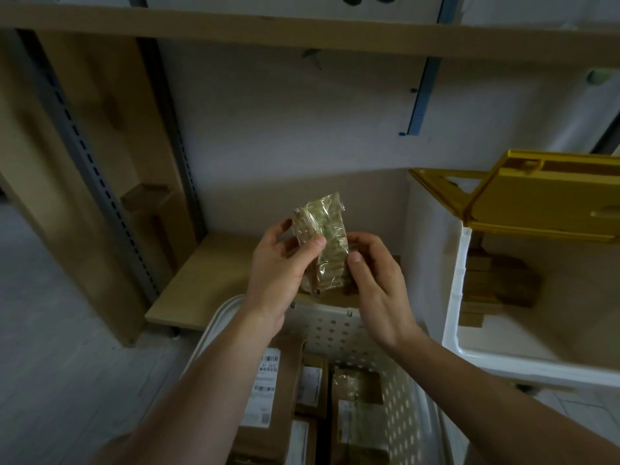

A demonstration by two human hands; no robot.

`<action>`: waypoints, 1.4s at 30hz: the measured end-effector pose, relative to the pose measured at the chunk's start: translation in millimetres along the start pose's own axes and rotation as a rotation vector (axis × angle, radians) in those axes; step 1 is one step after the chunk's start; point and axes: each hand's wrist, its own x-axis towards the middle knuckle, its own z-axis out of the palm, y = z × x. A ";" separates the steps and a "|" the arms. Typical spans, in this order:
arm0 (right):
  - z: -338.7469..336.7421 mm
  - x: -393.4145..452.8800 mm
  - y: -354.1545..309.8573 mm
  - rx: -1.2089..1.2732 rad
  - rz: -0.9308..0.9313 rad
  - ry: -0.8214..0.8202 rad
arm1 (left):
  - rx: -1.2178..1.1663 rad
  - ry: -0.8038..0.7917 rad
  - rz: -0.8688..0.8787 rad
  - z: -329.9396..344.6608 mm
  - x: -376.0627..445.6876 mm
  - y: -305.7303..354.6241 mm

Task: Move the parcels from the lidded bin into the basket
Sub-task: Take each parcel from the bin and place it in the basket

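**Clearance around basket and bin**

We see open air above the basket [322, 317], though the basket floor is crowded with brown parcels [268, 397]. The left hand [278, 276] and right hand [375, 280] occupy the space over its far rim. The white bin [456, 297] stands just right; its mouth is open, with the yellow lid [536, 199] raised over the far side. A shelf board [302, 28] caps the space overhead.

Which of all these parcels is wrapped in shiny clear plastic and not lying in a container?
The crinkly parcel held up by both hands, left hand and right hand, above the basket. The others lie in the basket or the bin.
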 end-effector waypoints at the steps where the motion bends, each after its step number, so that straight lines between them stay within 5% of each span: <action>1: -0.4 0.9 0.4 -0.001 0.013 0.001 | 0.003 0.001 0.001 1.1 1.0 -0.8; 9: -10.8 4.5 1.2 0.060 0.429 -0.222 | 0.055 -0.005 -0.015 6.1 2.8 -6.2; 18: -17.1 10.9 0.0 0.034 0.253 0.081 | 0.119 0.083 0.067 1.9 8.6 -4.4; 24: -22.5 13.7 0.6 -0.004 0.132 0.145 | 0.129 0.042 0.046 -1.0 6.4 -4.6; 42: -27.0 4.4 -13.4 -0.102 0.101 0.025 | 0.005 -0.020 0.029 -1.4 2.8 1.8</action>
